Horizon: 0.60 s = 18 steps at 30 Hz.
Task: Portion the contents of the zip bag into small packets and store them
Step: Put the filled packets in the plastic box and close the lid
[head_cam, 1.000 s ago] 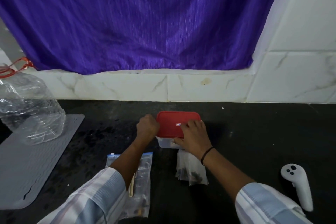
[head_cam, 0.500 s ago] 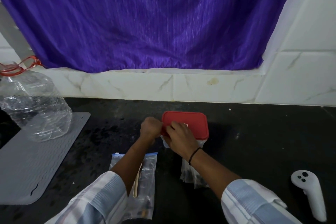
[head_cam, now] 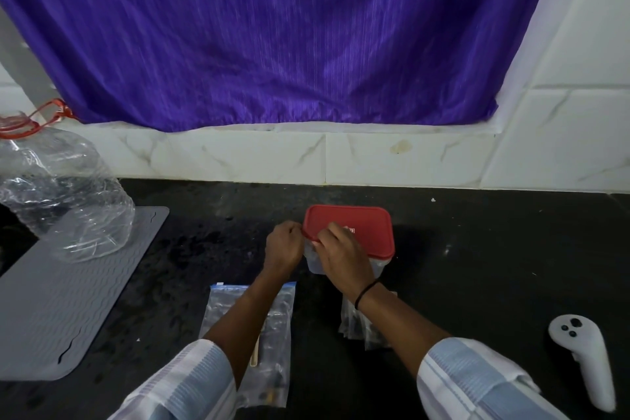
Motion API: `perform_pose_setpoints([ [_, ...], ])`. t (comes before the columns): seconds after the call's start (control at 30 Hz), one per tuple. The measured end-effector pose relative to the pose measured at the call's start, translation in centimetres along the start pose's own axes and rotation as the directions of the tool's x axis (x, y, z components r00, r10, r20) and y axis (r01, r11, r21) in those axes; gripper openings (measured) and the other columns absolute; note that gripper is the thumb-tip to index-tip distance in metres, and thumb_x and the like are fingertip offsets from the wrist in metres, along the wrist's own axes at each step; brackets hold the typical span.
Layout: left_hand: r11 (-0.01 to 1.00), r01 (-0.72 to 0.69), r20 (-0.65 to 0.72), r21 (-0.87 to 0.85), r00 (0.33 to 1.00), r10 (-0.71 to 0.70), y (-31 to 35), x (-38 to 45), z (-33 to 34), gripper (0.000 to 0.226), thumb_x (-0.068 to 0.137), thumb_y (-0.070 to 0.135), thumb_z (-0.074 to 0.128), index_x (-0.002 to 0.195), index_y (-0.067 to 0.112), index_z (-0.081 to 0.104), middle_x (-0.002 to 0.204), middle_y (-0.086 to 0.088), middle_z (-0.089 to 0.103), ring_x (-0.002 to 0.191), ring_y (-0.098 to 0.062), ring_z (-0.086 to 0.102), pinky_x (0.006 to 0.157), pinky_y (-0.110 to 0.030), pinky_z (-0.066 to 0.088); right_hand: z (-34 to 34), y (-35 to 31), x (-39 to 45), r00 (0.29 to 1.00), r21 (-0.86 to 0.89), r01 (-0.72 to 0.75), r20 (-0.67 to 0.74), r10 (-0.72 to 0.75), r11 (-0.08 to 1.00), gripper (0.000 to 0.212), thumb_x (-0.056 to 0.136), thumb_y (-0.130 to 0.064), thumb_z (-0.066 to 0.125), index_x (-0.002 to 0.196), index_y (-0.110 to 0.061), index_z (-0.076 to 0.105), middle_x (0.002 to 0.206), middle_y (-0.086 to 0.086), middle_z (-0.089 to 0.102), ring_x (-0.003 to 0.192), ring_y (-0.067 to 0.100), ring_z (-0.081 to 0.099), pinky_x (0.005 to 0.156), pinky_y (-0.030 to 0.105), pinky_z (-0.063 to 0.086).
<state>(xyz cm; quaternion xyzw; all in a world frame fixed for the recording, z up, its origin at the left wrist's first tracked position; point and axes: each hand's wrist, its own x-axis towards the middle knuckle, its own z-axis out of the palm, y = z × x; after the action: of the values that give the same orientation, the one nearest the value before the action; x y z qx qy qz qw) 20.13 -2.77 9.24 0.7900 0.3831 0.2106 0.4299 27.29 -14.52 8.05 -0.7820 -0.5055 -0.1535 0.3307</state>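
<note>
A clear plastic container with a red lid (head_cam: 361,228) stands on the black counter. My left hand (head_cam: 283,247) grips the lid's near left corner with curled fingers. My right hand (head_cam: 342,254) pinches the lid's front left edge, right beside the left hand. A zip bag (head_cam: 272,334) with dark contents and a wooden stick lies flat under my left forearm. A stack of small clear packets (head_cam: 354,324) lies below the container, partly hidden by my right wrist.
A large clear plastic bottle (head_cam: 61,201) with a red handle stands on a grey ribbed mat (head_cam: 58,310) at the left. A white controller (head_cam: 583,361) lies at the right front. A purple curtain (head_cam: 272,34) hangs over the tiled wall behind.
My right hand slid from the lid's front middle to its front left corner, next to my left hand. The container's left corner now looks gripped by both hands.
</note>
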Motion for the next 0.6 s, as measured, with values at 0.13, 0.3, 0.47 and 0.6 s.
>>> perform_pose_setpoints([
  [0.13,0.985,-0.118,0.017,0.126,0.993,0.117,0.2,-0.5,0.1,0.023,0.097,0.021,0.054,0.076,0.014,0.054,0.07,0.0,0.058,0.064,-0.018,0.055,0.054,-0.027,0.037,-0.8,0.4,0.1,0.998,0.083,-0.055,-0.034,0.058,0.995,0.026,0.096,-0.026,0.047,0.077,-0.01,0.057,0.081,0.003,0.052,0.067,0.018,0.048,0.06,0.026,0.033],
  [0.3,0.966,-0.171,-0.019,0.196,0.984,0.178,-0.2,-1.2,0.9,0.007,0.088,0.009,0.06,0.094,0.008,0.057,0.082,-0.005,0.066,0.071,-0.024,0.062,0.06,-0.031,0.043,-2.0,-0.1,0.3,0.989,0.127,-0.071,-0.118,0.086,0.989,0.03,0.1,-0.03,0.044,0.084,-0.008,0.057,0.088,0.005,0.055,0.07,0.02,0.053,0.056,0.034,0.045],
  [0.47,0.963,-0.111,-0.025,0.246,0.992,0.121,-0.3,-1.6,1.3,0.015,0.088,0.012,0.058,0.103,0.009,0.054,0.095,-0.009,0.067,0.083,-0.03,0.067,0.062,-0.033,0.049,-5.3,-0.3,0.8,0.952,0.195,-0.13,-0.248,0.177,0.972,0.025,0.1,-0.029,0.047,0.094,-0.008,0.058,0.097,0.006,0.058,0.082,0.011,0.051,0.068,0.02,0.045],
  [0.6,0.88,-0.211,-0.049,0.426,0.966,0.255,0.6,-1.9,2.0,0.041,0.088,0.023,0.066,0.123,0.005,0.056,0.119,-0.017,0.062,0.106,-0.035,0.059,0.088,-0.045,0.05,-8.4,1.6,0.7,0.898,0.275,-0.127,-0.376,0.228,0.953,0.015,0.098,-0.015,0.052,0.105,-0.003,0.059,0.1,0.005,0.055,0.087,0.002,0.047,0.076,0.007,0.04],
])
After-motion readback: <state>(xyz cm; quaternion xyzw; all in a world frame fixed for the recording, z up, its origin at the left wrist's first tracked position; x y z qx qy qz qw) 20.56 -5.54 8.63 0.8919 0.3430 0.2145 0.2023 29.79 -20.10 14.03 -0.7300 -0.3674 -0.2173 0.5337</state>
